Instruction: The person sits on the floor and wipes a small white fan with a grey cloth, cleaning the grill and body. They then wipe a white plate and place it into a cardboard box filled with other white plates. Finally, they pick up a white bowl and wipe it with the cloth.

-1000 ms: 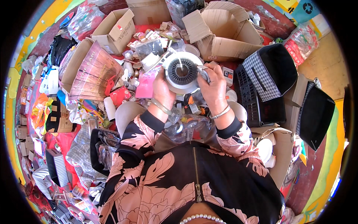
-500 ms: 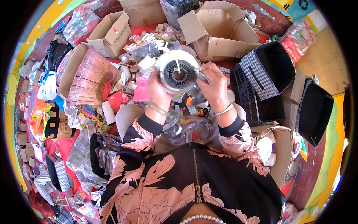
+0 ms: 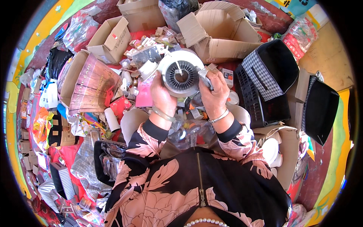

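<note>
Held up in front of me is a round downlight (image 3: 180, 86) with a white rim and a ring of dark metal heat-sink fins. A short white lead lies over its middle. The fingers of my left hand (image 3: 163, 95) are wrapped round its left edge. At the opposite edge my right hand (image 3: 214, 90) pinches a small crumpled silvery-grey piece (image 3: 205, 79), touching or very close to the rim. Whether that piece is cloth or foil I cannot tell. Clear plastic pieces (image 3: 189, 130) lie below, between my forearms.
An open cardboard box (image 3: 230, 47) stands ahead, with smaller boxes to its left. Black bins with houndstooth bands (image 3: 264, 77) stand on the right. Mixed small goods and a pink card (image 3: 144, 94) crowd the floor. A white roll (image 3: 111, 119) lies left of my left wrist.
The whole view has shifted slightly. My right hand has turned a little at the downlight's edge with the silvery-grey piece still in its fingers. My left hand keeps its hold.
</note>
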### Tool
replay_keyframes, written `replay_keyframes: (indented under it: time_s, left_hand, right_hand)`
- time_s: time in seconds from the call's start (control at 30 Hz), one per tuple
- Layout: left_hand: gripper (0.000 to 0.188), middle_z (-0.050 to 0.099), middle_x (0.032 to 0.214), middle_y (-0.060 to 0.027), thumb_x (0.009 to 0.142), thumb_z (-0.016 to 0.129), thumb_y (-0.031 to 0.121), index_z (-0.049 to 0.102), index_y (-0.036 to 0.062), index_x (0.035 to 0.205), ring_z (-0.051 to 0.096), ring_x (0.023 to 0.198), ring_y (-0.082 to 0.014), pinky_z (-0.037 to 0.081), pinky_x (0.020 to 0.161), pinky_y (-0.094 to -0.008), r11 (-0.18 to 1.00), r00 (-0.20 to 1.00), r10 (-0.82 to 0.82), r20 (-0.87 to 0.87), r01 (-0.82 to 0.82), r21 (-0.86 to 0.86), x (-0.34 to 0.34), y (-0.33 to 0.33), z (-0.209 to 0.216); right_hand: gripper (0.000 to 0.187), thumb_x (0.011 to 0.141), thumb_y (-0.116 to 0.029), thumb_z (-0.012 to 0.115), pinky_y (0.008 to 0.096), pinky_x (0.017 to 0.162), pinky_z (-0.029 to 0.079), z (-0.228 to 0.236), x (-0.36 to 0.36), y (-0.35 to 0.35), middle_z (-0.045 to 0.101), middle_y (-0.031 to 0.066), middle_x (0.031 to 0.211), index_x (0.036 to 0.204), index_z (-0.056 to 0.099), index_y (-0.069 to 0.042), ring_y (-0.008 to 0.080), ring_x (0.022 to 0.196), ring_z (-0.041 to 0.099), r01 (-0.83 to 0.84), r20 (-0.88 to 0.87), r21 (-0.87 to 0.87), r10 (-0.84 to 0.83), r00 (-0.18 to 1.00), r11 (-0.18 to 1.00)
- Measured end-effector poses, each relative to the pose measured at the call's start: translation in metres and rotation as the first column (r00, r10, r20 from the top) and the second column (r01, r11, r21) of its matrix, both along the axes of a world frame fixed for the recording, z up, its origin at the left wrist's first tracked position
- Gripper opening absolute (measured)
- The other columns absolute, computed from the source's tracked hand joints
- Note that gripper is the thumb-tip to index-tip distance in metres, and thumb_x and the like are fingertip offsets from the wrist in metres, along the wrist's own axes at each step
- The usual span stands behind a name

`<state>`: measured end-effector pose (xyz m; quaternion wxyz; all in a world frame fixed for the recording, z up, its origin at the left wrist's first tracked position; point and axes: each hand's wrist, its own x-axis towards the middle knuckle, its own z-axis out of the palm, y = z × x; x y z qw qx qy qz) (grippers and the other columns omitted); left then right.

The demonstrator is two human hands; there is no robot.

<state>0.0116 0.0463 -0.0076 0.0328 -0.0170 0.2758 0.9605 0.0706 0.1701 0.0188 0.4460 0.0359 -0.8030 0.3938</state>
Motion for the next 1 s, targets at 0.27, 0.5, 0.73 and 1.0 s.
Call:
replay_keyframes:
  time_s: [0.27, 0.5, 0.73, 1.0]
  left_hand:
    - [0.029, 0.059, 0.101, -0.0119, 0.091, 0.034, 0.016, 0.051, -0.0018, 0.107, 0.058, 0.091, -0.0216, 0.047, 0.082, -0.0355, 0.998, 0.995, -0.02, 0.103, 0.013, 0.069, -0.002, -0.005, -0.002]
    - [0.028, 0.059, 0.1, -0.0103, 0.092, 0.035, 0.018, 0.051, -0.0005, 0.106, 0.058, 0.091, -0.021, 0.046, 0.082, -0.0348, 0.997, 0.994, -0.002, 0.113, -0.008, 0.083, 0.007, -0.002, 0.011]
    - [0.035, 0.056, 0.11, -0.0102, 0.094, 0.033, 0.024, 0.048, -0.0005, 0.114, 0.054, 0.1, -0.0206, 0.042, 0.089, -0.0347, 1.0, 0.998, 0.026, -0.059, -0.025, 0.013, -0.005, -0.008, -0.008]
    - [0.031, 0.057, 0.105, -0.0103, 0.093, 0.033, 0.022, 0.049, 0.0001, 0.108, 0.056, 0.096, -0.0215, 0.043, 0.087, -0.0356, 0.998, 0.996, 0.065, 0.059, -0.065, 0.002, -0.001, -0.002, -0.001]
  right_hand:
    - [0.029, 0.064, 0.003, 0.063, 0.0329, 0.063, 0.049, 0.003, 0.004, -0.001, 0.056, 0.011, 0.085, 0.091, 0.057, -0.003, 0.0292, 0.072, 0.058, -0.099, 0.063, 0.17, 0.089, 0.994, 0.98]
    - [0.024, 0.064, 0.003, 0.061, 0.0338, 0.062, 0.048, -0.001, 0.005, -0.004, 0.056, 0.011, 0.082, 0.087, 0.057, -0.004, 0.0295, 0.069, 0.057, -0.012, -0.008, 0.199, 0.014, 1.0, 0.98]
    - [0.015, 0.065, 0.004, 0.06, 0.0297, 0.06, 0.045, -0.001, -0.001, -0.016, 0.056, 0.0118, 0.074, 0.079, 0.057, -0.002, 0.0263, 0.065, 0.057, 0.014, 0.101, -0.198, 0.006, 0.995, 0.98]
    - [0.018, 0.064, 0.003, 0.061, 0.0325, 0.06, 0.046, -0.01, -0.005, -0.016, 0.056, 0.0115, 0.076, 0.082, 0.058, -0.002, 0.0282, 0.067, 0.056, 0.034, 0.087, -0.072, -0.028, 0.996, 0.997]
